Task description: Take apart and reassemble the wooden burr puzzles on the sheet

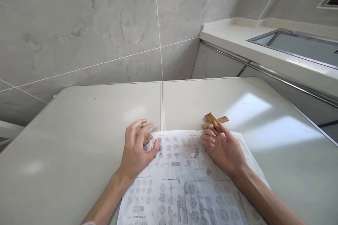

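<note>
My left hand [137,149] is curved over some small wooden puzzle pieces [148,137] at the top left edge of a printed sheet. Its fingers and thumb are spread apart, and they partly hide these pieces. Turned partly palm up, my right hand [224,149] pinches crossed wooden puzzle pieces [210,117] between thumb and fingers, just past the sheet's top edge. Two flat bars cross each other there, and a shorter piece sits by my fingertips. The white instruction sheet [169,173] lies under both wrists, covered in small drawings of puzzle shapes.
A pale, glossy table [79,126] with a centre seam carries everything. Behind it stands a grey tiled wall [118,17]. At the right runs a white counter [227,35] with a metal-framed glass panel [298,47] set in it.
</note>
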Demonstrator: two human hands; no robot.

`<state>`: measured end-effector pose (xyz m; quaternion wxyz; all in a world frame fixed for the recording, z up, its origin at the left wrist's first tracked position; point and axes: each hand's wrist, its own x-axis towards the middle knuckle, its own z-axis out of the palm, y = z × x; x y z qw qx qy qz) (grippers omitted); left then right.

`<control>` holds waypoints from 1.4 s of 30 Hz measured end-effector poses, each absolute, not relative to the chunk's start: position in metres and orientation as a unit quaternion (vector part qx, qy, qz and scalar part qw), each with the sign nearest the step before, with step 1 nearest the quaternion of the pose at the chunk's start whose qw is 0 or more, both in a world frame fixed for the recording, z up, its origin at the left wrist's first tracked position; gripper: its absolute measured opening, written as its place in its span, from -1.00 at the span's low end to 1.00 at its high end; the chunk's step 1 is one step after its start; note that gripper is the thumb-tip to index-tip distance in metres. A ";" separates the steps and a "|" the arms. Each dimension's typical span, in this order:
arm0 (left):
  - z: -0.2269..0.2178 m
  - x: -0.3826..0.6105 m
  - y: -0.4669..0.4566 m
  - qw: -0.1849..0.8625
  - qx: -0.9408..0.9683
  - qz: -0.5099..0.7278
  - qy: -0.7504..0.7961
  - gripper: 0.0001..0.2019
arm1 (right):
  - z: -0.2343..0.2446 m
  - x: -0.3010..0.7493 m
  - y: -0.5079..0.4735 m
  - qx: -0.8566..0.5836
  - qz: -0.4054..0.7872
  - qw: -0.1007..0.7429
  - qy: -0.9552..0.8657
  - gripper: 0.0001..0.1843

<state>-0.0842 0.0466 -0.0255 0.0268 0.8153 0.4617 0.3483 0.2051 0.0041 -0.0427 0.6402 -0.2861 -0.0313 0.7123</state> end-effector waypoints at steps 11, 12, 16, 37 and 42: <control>-0.025 -0.065 0.017 0.401 0.763 0.326 0.387 -0.48 | -0.041 0.191 -0.018 -0.378 0.686 0.416 -0.461 -0.35; -0.026 -0.064 0.015 0.438 0.749 0.313 0.386 -0.30 | -0.041 0.191 -0.020 -0.367 0.688 0.391 -0.489 -0.33; -0.025 -0.065 0.011 0.529 0.725 0.264 0.354 0.13 | -0.041 0.191 -0.024 -0.324 0.713 0.309 -0.540 -0.30; -0.027 -0.057 0.006 0.523 0.738 0.285 0.318 0.04 | -0.030 0.190 -0.022 -0.370 0.662 0.270 -0.594 -0.37; -0.031 -0.057 0.004 0.515 0.745 0.275 0.322 0.08 | -0.031 0.190 -0.022 -0.326 0.700 0.258 -0.581 -0.36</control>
